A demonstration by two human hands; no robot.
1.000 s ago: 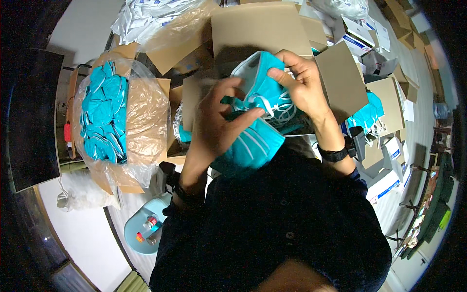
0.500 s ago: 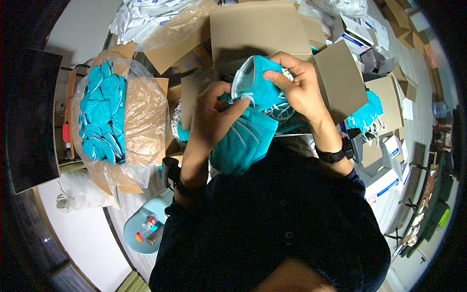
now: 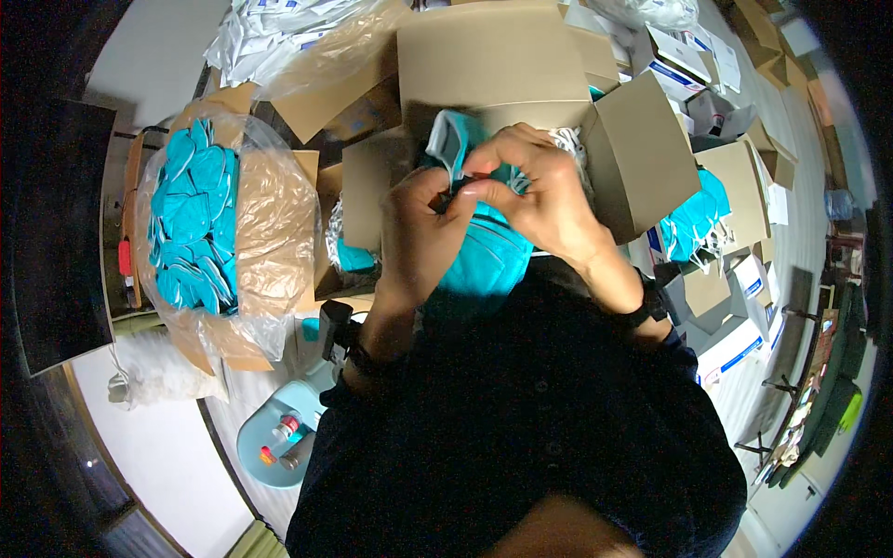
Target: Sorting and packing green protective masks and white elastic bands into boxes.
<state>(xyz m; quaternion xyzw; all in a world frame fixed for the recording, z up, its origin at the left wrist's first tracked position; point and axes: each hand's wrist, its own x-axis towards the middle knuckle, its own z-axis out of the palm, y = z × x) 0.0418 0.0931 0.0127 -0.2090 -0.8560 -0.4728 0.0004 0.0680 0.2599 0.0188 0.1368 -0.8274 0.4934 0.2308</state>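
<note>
Your left hand (image 3: 420, 221) has its grip clamped on the lower edge of a teal mask (image 3: 472, 132), which stands tilted above your fingertips, over the cardboard box (image 3: 642, 153). Your right hand (image 3: 551, 186) meets it there, thumb and forefinger close together; you cannot tell whether they pinch cloth or strap. Pulling the hands apart unevenly could stretch or snap a strap, or crease the rim. The stack of masks (image 3: 484, 259) sits just below, its support hidden, so a dropped wrist could spill it. White straps (image 3: 566, 142) inside the box could snag your fingers.
</note>
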